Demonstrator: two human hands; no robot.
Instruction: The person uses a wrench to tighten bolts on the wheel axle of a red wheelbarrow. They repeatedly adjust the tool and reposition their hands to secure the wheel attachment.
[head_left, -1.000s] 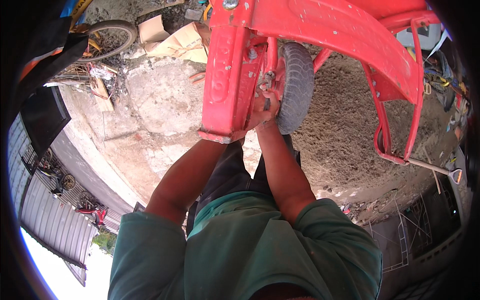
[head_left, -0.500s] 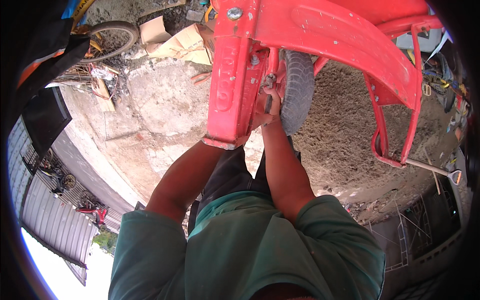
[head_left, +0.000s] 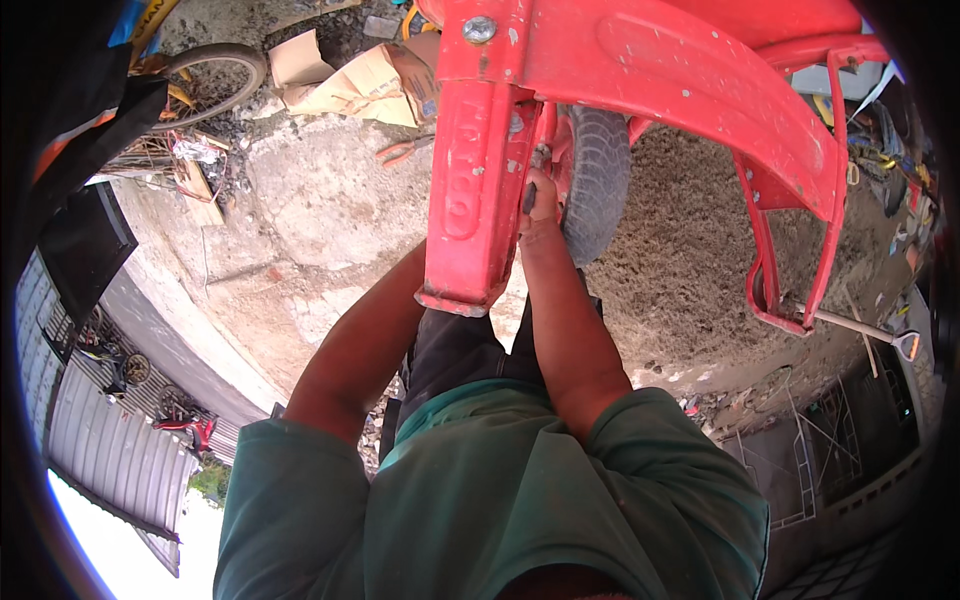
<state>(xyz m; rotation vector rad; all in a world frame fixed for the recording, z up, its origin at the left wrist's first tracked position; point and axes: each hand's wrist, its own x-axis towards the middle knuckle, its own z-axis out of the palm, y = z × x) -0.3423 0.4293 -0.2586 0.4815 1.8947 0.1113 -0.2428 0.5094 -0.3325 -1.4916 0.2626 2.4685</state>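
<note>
A red painted metal beam with raised lettering stands upright in front of me, part of a larger red machine frame. Just right of it is a black rubber tyre. In the gap between beam and tyre, my right hand is closed on a dark metal wrench. The wrench's upper end is close to fittings beside the wheel; whether it grips one I cannot tell. My left forearm reaches up behind the beam, which hides that hand and its fingers.
Orange-handled pliers lie on the concrete left of the beam. Beyond them are torn cardboard and a bicycle wheel. A red tubular leg and a long-handled tool are at the right, over rough dirt.
The beam appears slightly further right and lower in view. My left hand, partly showing by the beam's lower end before, is now hidden behind it. The right hand stays by the tyre, turned slightly.
</note>
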